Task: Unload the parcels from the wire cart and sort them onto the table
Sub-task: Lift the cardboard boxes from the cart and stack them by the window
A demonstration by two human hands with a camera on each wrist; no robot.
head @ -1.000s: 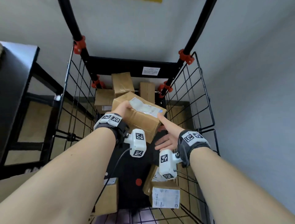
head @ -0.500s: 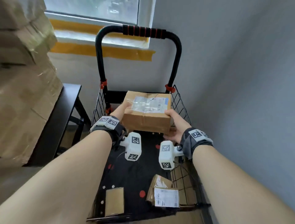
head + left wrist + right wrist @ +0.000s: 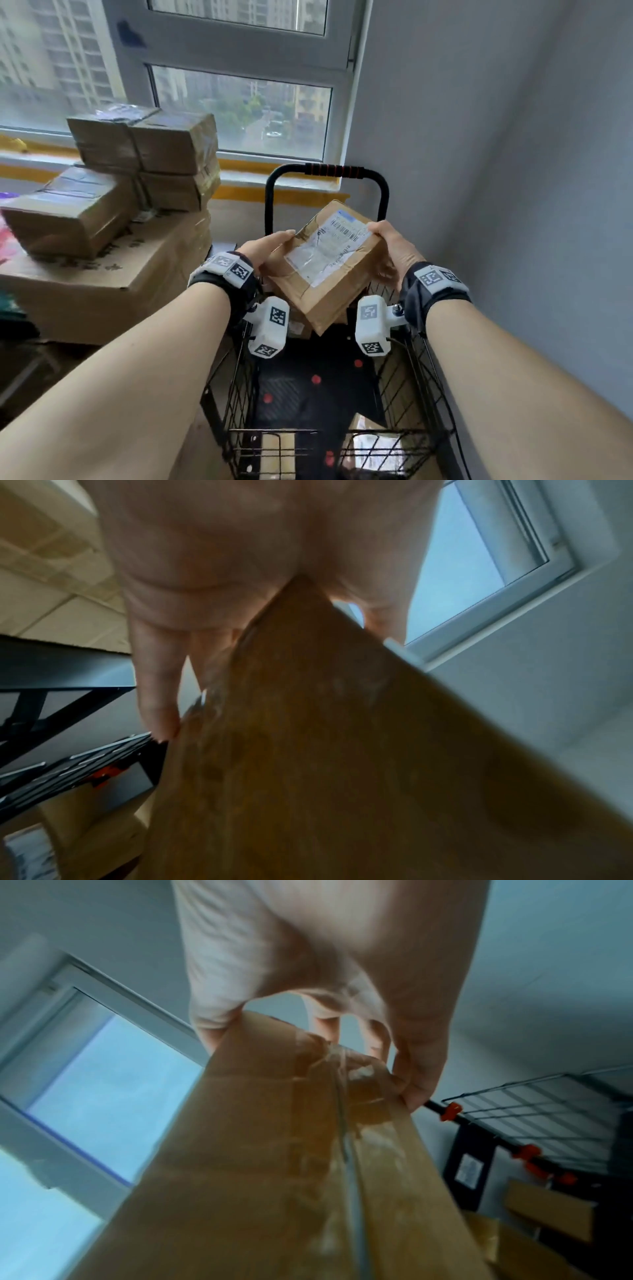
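At the left, taped cartons (image 3: 102,212) are stacked on the worktop's large box (image 3: 102,274) below the window (image 3: 239,113). A brown parcel (image 3: 329,270) is held tilted above the wire cart (image 3: 236,387), clear of its rim. Its left edge is clasped by the left hand (image 3: 265,248), thumb on top; its right edge is clamped by the right hand (image 3: 394,250). More parcels (image 3: 373,445) are seen in the cart's near end.

Your counts: parcels, carts, hands

You had one parcel (image 3: 329,260) lifted at frame centre, two hands (image 3: 270,245) on it, one wire cart (image 3: 236,394) below, two parcels (image 3: 375,445) visible at its bottom edge, and about five stacked boxes (image 3: 144,144) at left.
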